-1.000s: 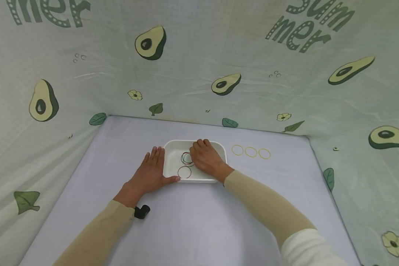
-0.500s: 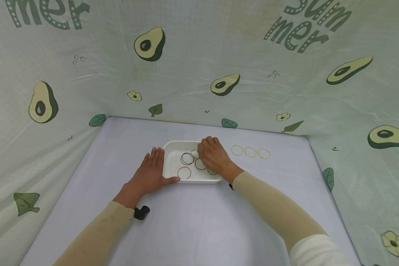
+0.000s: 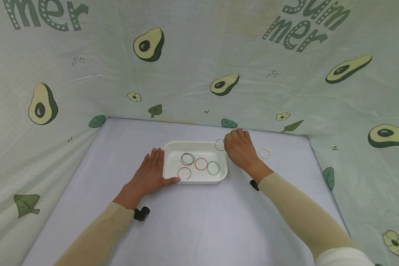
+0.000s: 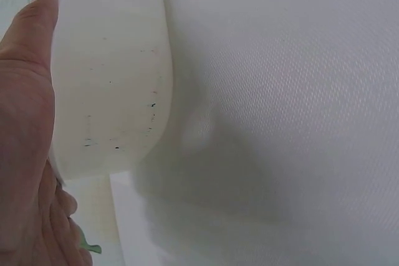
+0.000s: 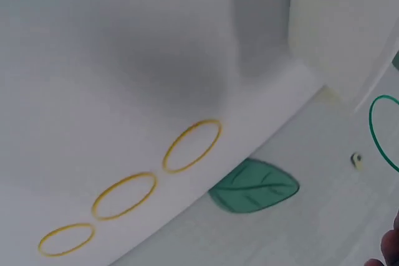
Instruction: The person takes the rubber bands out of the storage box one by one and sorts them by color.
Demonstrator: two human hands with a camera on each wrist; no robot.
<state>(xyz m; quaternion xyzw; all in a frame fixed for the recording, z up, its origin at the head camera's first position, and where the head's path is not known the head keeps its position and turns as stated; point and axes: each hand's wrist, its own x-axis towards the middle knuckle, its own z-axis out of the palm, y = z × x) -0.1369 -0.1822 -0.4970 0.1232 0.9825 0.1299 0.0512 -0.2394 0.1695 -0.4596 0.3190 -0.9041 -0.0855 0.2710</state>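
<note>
A shallow white tray [image 3: 199, 181] lies on the table. My left hand [image 3: 149, 170] is flat at its left end, fingers straight along the side and thumb at the front edge. My right hand [image 3: 242, 150] is just past the tray's right end, fingertips pinching a thin green rubber band [image 5: 371, 123] that overhangs the back right corner in the head view. Inside the tray are a red rubber band [image 3: 178, 173] at the front, another red one [image 3: 201, 170] in the middle, a green one [image 3: 213, 174] at the right, and overlapping red and green ones [image 3: 181, 162].
Three yellow rubber bands [image 5: 220, 128] lie in a row on the table [image 3: 199, 221], right of the tray; the right hand hides two of them in the head view. A printed cloth [image 3: 186, 74] with avocados and leaves hangs behind and at both sides.
My right hand has lifted from inside the tray and moved right, carrying the green rubber band out toward the yellow ones. The bands beneath it now show. The left hand has stayed put.
</note>
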